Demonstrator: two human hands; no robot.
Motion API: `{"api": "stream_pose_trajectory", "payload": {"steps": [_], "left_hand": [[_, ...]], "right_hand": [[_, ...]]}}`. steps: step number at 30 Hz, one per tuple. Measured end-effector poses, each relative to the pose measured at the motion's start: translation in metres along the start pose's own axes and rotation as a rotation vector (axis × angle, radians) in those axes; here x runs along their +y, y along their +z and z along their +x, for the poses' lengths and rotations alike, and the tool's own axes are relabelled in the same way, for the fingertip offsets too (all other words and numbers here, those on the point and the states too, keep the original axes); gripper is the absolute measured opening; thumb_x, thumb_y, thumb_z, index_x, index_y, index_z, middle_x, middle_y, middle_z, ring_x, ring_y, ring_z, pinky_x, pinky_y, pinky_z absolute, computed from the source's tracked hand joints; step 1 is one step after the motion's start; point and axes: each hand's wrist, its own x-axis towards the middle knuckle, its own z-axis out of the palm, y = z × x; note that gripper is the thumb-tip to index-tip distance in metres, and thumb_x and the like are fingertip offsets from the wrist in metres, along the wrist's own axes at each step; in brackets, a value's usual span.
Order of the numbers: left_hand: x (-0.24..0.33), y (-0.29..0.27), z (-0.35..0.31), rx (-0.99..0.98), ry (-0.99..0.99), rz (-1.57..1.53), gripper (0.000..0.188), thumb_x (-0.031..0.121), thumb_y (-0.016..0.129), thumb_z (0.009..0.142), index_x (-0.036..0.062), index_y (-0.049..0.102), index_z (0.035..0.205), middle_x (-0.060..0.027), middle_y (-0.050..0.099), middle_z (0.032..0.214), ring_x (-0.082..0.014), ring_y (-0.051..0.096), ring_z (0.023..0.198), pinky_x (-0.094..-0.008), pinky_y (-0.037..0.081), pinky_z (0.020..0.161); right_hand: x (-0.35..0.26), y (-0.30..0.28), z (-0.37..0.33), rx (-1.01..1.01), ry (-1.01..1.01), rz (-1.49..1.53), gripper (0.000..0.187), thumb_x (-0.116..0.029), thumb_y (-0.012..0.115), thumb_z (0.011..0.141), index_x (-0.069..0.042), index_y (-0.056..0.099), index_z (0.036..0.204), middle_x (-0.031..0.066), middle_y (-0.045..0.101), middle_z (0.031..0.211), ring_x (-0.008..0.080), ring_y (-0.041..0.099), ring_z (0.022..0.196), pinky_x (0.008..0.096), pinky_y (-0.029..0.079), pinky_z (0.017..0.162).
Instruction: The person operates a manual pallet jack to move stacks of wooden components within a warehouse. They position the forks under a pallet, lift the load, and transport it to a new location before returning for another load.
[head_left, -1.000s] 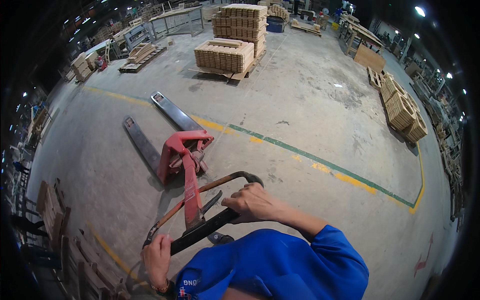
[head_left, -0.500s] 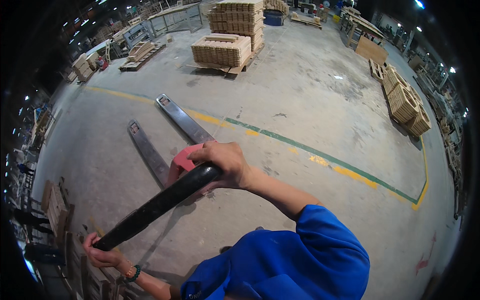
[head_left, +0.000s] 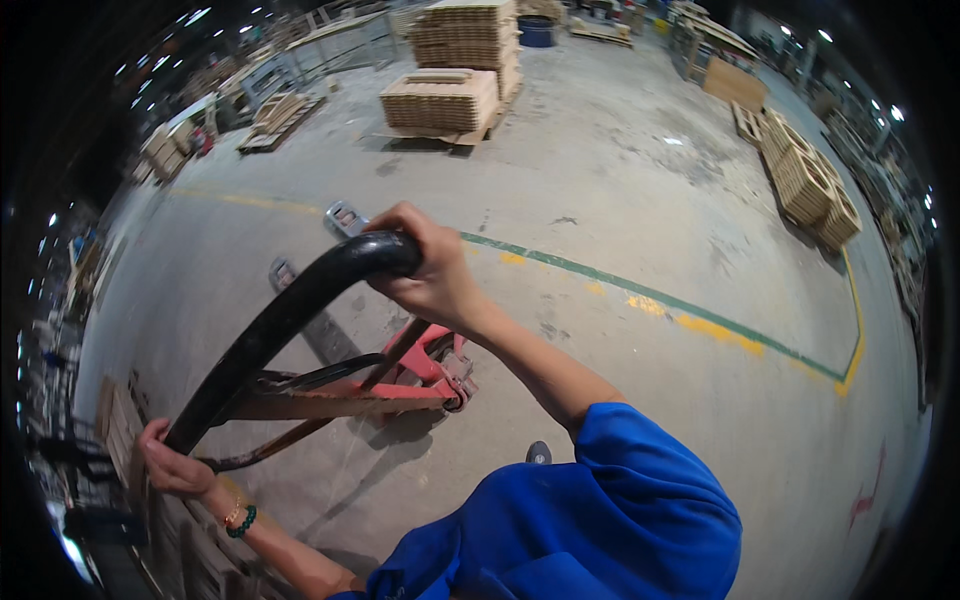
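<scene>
From afar, I have both arms stretched over a red pallet jack [head_left: 430, 373] on a factory floor [head_left: 610, 210], its black handle bar [head_left: 290, 310] slanting from low on the left to high on the right. My right arm [head_left: 540, 365] leaves a blue sleeve [head_left: 645, 450] and reaches up and leftward, nearly straight, and the right grip [head_left: 428, 262] is closed around the bar's curved upper end, the back of the hand turned outward. Lower and farther left, my left arm [head_left: 285, 555] rises from the bottom edge, a green beaded bracelet [head_left: 242, 521] at the wrist; the left grip [head_left: 178, 468] has its fingers curled at the bar's lower end, partly hidden from me. Beyond the bar, the tips of two metal forks [head_left: 345, 218] point away toward a tall wooden stack [head_left: 440, 100], well apart from it, while a dark shoe [head_left: 538, 453] shows just beside my blue shirt [head_left: 560, 520]
</scene>
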Motion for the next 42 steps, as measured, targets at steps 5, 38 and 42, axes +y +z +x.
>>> {"api": "stream_pose_trajectory", "payload": {"steps": [5, 38, 42], "left_hand": [[-0.017, -0.024, 0.097, -0.014, 0.002, 0.111, 0.043, 0.024, 0.032, 0.102, -0.0022, 0.062, 0.087, -0.0113, 0.061, 0.081, -0.0244, 0.059, 0.076, -0.0328, 0.048, 0.070], [0.026, 0.052, -0.049, 0.520, -0.606, 0.140, 0.054, 0.017, 0.069, 0.084, -0.0029, 0.043, 0.127, -0.0123, 0.059, 0.075, -0.0106, 0.042, 0.050, -0.0255, 0.034, 0.042], [0.055, 0.077, -0.036, 0.544, -0.600, 0.148, 0.056, 0.012, 0.072, 0.082, -0.0009, 0.042, 0.128, -0.0070, 0.054, 0.067, -0.0102, 0.040, 0.049, -0.0251, 0.032, 0.041]], "right_hand": [[-0.046, 0.028, 0.088, 0.085, -0.012, 0.057, 0.028, -0.009, 0.073, 0.069, -0.004, 0.056, 0.090, 0.0115, 0.060, 0.072, 0.0206, 0.062, 0.064, 0.0312, 0.047, 0.061], [0.219, 0.242, 0.195, -0.013, 0.046, 0.041, 0.034, -0.028, 0.072, 0.061, -0.004, 0.057, 0.080, 0.0139, 0.059, 0.063, 0.0327, 0.061, 0.058, 0.0378, 0.047, 0.055], [0.233, 0.298, 0.198, -0.051, 0.008, 0.109, 0.035, -0.031, 0.070, 0.062, -0.004, 0.058, 0.081, 0.0157, 0.060, 0.064, 0.0353, 0.061, 0.060, 0.0410, 0.048, 0.057]]}}
